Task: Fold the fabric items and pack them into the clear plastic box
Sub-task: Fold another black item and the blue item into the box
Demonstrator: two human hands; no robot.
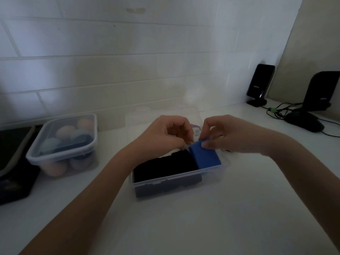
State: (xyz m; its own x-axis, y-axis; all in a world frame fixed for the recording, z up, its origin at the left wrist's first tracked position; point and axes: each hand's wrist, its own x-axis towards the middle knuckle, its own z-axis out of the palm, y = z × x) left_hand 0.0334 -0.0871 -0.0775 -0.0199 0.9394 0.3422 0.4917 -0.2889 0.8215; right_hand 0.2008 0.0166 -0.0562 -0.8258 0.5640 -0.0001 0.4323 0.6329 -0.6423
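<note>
The right hand (223, 134) pinches the far upper corner of a folded blue fabric (205, 156) between thumb and curled fingers, holding that end raised above the clear plastic box (176, 181). The left hand (169, 134) hovers just beside it over the far side of the box, its fingers curled down toward the box; what they hold, if anything, I cannot tell, since the fingertips are in shadow.

The blue fabric is a neat, thick rectangle of bright, even colour with crisp folded edges, sitting at the right end of the box, its far end tilted up. Touching its left edge, a folded black fabric (164, 167) fills the rest of the box, dark and flat, lying about level with the rim. The box itself is low, rectangular and see-through, so the dark cloth shows through its near wall.

The box stands on a white table (184, 227). Left of the box, well apart, a second lidded clear container (64, 144) holds pale rounded bundles in peach, blue and grey. Right of the box and farther back stand two black speakers (260, 83) with cables, and a dark computer mouse (304, 121)
</note>
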